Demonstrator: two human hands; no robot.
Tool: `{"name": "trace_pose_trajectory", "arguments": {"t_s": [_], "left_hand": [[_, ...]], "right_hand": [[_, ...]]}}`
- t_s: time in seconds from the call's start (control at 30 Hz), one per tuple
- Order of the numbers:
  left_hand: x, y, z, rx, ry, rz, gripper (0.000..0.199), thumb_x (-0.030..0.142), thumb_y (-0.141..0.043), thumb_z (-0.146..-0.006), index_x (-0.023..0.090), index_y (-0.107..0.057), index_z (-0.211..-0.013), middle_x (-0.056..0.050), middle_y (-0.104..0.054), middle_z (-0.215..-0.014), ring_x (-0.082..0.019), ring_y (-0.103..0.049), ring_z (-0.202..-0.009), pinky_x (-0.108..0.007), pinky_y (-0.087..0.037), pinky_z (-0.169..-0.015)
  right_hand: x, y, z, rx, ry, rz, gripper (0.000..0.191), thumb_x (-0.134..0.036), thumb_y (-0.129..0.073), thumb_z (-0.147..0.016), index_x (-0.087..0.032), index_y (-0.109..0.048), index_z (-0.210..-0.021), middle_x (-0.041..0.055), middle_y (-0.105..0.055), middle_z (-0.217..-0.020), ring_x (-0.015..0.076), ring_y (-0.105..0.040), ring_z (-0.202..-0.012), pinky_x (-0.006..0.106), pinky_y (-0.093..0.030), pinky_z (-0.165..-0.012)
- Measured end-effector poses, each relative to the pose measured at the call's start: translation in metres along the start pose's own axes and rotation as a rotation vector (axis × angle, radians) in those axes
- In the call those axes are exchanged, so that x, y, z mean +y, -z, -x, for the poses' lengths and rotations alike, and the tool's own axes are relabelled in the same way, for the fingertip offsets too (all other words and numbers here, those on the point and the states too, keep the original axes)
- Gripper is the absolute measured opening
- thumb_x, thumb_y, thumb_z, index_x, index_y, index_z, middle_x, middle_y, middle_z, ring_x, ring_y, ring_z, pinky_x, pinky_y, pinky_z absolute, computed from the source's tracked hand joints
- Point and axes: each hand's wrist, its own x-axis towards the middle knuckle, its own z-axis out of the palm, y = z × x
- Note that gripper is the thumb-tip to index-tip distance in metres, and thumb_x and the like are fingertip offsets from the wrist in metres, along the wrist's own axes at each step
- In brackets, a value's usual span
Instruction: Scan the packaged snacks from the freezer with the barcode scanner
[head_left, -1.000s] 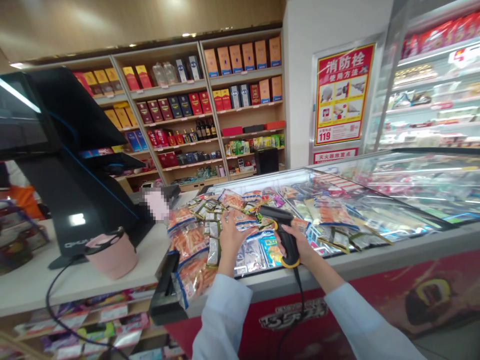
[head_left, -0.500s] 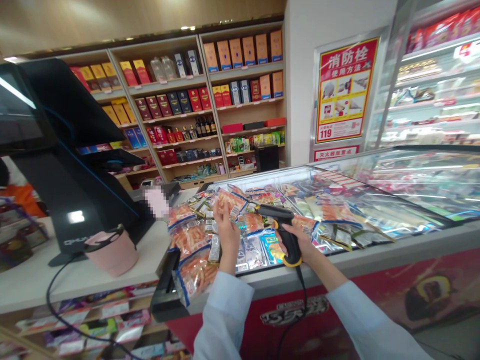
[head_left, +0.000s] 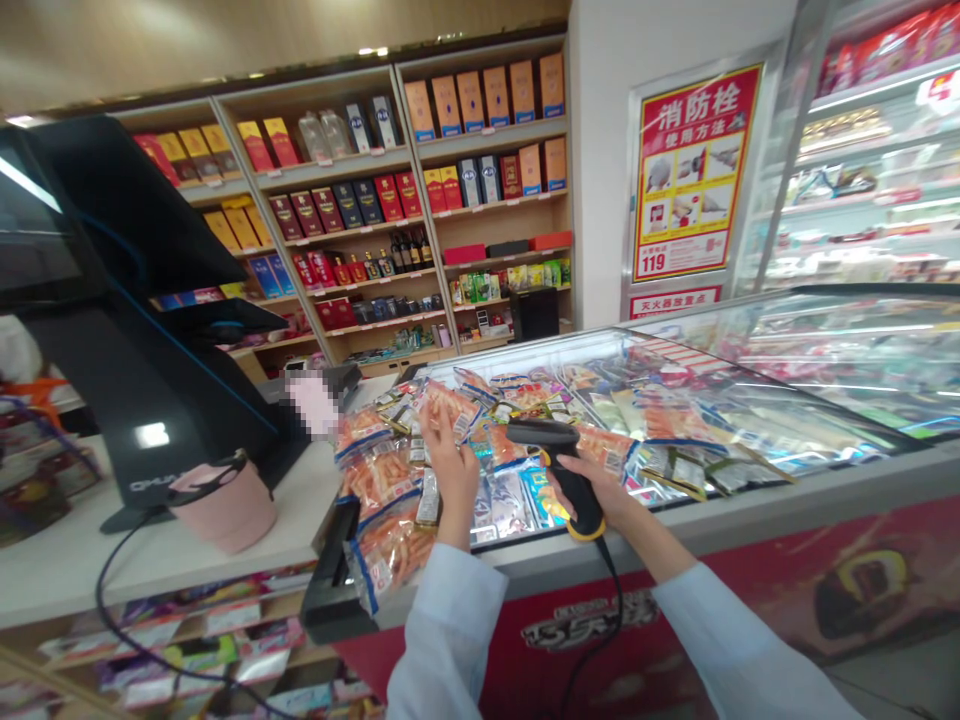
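My right hand [head_left: 596, 487] is wrapped round the grip of a black and yellow barcode scanner [head_left: 576, 490], whose head points left above the glass freezer top. My left hand [head_left: 452, 462] is raised over the packets with its fingers partly spread, at the near edge of a clear snack packet [head_left: 459, 408]; whether the fingertips touch it I cannot tell. More orange-brown packets with blue edges [head_left: 380, 474] lie left of my left hand. Another such packet [head_left: 609, 450] lies just beyond my right hand. Silver and gold packets [head_left: 686, 470] lie further right.
A black screen stand [head_left: 172, 400] and a pink container [head_left: 225, 505] stand on the white counter [head_left: 300, 510] at left. The scanner's cable hangs down the freezer front [head_left: 720, 600]. Shelves of boxed goods [head_left: 345, 205] line the back wall.
The scanner's head has dipped and shifted slightly left in my right hand. My left hand's fingers have moved slightly left and down. The packets lie nearly as before.
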Motion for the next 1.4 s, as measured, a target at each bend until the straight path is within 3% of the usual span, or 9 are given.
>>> {"name": "trace_pose_trajectory", "arguments": {"t_s": [0.67,0.9,1.1,1.27,1.4], "left_hand": [[0.001,0.000,0.001,-0.025,-0.050,-0.001,0.082,0.000,-0.042,-0.069,0.019,-0.033,-0.148,-0.011,-0.015,-0.160,-0.025,-0.012,-0.150,-0.045,-0.018,-0.121],[-0.004,-0.002,0.003,-0.045,-0.084,-0.014,0.081,0.007,-0.049,-0.071,0.019,-0.028,-0.149,-0.014,-0.013,-0.160,-0.029,-0.013,-0.149,-0.048,-0.020,-0.120],[-0.002,-0.004,0.004,-0.056,-0.078,-0.029,0.073,0.016,-0.052,-0.079,0.018,-0.029,-0.148,-0.017,-0.016,-0.158,-0.030,-0.014,-0.149,-0.051,-0.019,-0.119],[0.011,0.002,0.001,-0.104,-0.119,-0.003,0.069,0.020,-0.054,-0.084,0.019,-0.029,-0.148,-0.018,-0.017,-0.157,-0.030,-0.016,-0.148,-0.050,-0.024,-0.118],[0.050,0.006,-0.006,-0.015,-0.133,0.045,0.072,0.025,-0.059,-0.084,0.023,-0.028,-0.149,-0.017,-0.016,-0.157,-0.029,-0.016,-0.148,-0.048,-0.025,-0.118]], "right_hand": [[0.001,0.005,-0.003,-0.037,0.021,-0.016,0.030,-0.045,-0.068,-0.077,-0.017,-0.055,-0.080,-0.0026,-0.057,-0.057,0.0083,-0.049,-0.033,0.018,-0.037,-0.029],[-0.004,0.013,-0.012,-0.050,-0.014,-0.059,0.036,-0.047,-0.066,-0.078,-0.016,-0.058,-0.095,-0.0027,-0.058,-0.060,0.0085,-0.049,-0.034,0.019,-0.035,-0.029],[-0.005,0.013,-0.009,-0.019,0.027,-0.109,0.034,-0.049,-0.065,-0.077,-0.017,-0.055,-0.084,-0.0028,-0.056,-0.059,0.0084,-0.047,-0.033,0.020,-0.035,-0.029],[-0.031,0.022,0.008,0.082,0.149,-0.145,0.034,-0.049,-0.064,-0.075,-0.020,-0.054,-0.087,-0.0037,-0.053,-0.060,0.0084,-0.044,-0.035,0.021,-0.034,-0.030],[-0.071,0.050,0.039,0.175,0.254,-0.111,0.032,-0.050,-0.062,-0.075,-0.022,-0.054,-0.090,-0.0034,-0.050,-0.061,0.0095,-0.040,-0.037,0.022,-0.033,-0.031]]}}
